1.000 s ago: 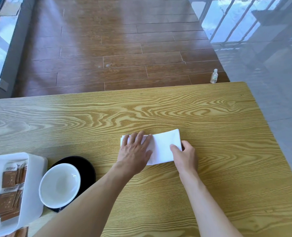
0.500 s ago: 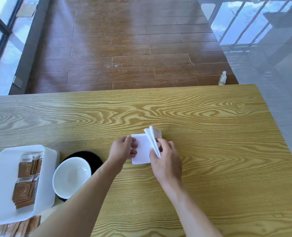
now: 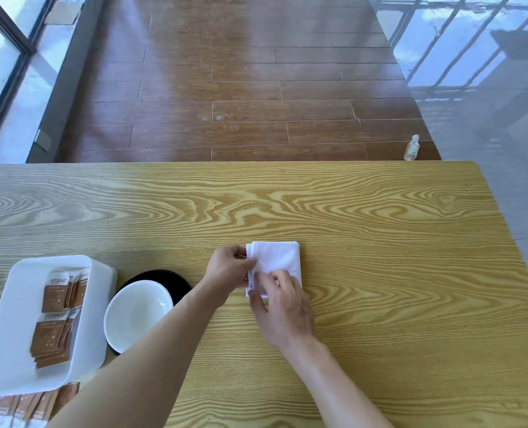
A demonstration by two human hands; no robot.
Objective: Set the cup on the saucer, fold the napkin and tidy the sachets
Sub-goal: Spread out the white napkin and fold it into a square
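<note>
Under both hands, mid-table: napkin folded to small square. Left hand pinches left edge, anchoring layers. Right hand presses near corner with fingertips, likely flattening crease. Cup on saucer left of grip.

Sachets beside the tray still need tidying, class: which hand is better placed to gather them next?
Left. The loose sachets lie near the tray on the left hand's side; the right hand would probably cross over.
</note>
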